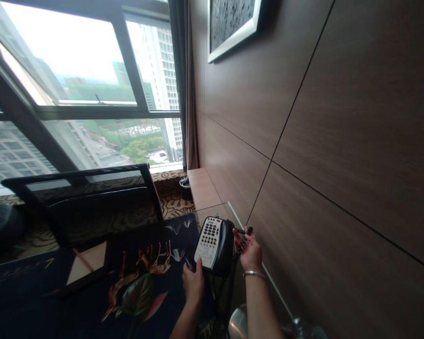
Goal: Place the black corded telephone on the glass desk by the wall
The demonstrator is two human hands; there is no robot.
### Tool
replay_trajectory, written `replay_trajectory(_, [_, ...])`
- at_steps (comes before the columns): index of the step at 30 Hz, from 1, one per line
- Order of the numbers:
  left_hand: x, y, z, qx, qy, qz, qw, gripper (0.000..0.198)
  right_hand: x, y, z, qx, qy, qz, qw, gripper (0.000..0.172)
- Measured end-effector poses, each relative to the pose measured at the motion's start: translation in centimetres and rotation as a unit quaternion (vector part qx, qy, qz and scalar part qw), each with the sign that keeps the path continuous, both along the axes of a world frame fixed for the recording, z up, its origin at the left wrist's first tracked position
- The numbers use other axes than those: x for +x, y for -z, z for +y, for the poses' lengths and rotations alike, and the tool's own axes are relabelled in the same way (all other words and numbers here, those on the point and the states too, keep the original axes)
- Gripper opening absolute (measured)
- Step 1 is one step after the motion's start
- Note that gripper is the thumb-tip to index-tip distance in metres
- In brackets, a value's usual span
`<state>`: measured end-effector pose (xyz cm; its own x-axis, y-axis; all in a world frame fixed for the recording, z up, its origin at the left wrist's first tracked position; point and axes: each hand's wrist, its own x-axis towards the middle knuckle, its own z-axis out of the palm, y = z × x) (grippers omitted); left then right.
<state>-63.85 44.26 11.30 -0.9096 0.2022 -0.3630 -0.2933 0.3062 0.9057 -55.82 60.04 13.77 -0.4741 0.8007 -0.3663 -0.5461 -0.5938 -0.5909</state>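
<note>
A black desk telephone (207, 240) with a pale keypad panel sits near the glass edge beside the wall, tilted toward me. My left hand (193, 282) grips its lower left corner, thumb on the front panel and fingers beneath. To the right of the telephone, my right hand (250, 253) has its fingers closed around a black coiled cord (243, 242). A silver bracelet (253, 273) circles the right wrist. Where the cord runs below the telephone is hard to make out.
On the dark table mat (169, 301) lie a notepad (86, 263) with a pencil, brown horse figures (155, 268) and a leafy plant (139, 296). A black chair (102, 202) stands beyond. The wood-panelled wall (321, 141) rises close on the right. A shiny metal object (237, 322) is below.
</note>
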Motion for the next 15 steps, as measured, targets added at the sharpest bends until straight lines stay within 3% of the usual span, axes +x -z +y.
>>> replay_trajectory(1, [1.0, -0.2, -0.2, -0.014, 0.016, 0.090, 0.996, 0.062, -0.5, -0.7, -0.1, -0.012, -0.019, 0.022, 0.999, 0.046])
replay_trajectory(3, [3.2, -0.3, -0.2, -0.007, 0.119, 0.227, 0.967, 0.062, -1.3, -2.2, -0.2, -0.031, -0.038, 0.060, 0.997, 0.047])
replay_trajectory(4, [4.3, -0.2, 0.1, 0.009, 0.186, 0.241, 0.952, 0.062, -1.7, -3.0, -0.1, -0.034, -0.038, 0.074, 0.996, 0.046])
replay_trajectory(6, [5.6, 0.0, 1.0, 0.052, 0.275, 0.151, 0.948, 0.061, -2.3, -4.5, 0.5, -0.026, -0.034, 0.094, 0.995, 0.041])
replay_trajectory(10, [4.2, -1.2, 2.4, 0.133, 0.277, -0.002, 0.952, 0.037, -2.6, -5.0, 2.2, 0.056, -0.028, 0.076, 0.995, 0.038])
replay_trajectory(15, [0.2, -5.4, 2.9, 0.194, 0.212, -0.024, 0.958, 0.043, -1.3, -2.4, 3.0, 0.103, -0.005, -0.018, 0.995, 0.049])
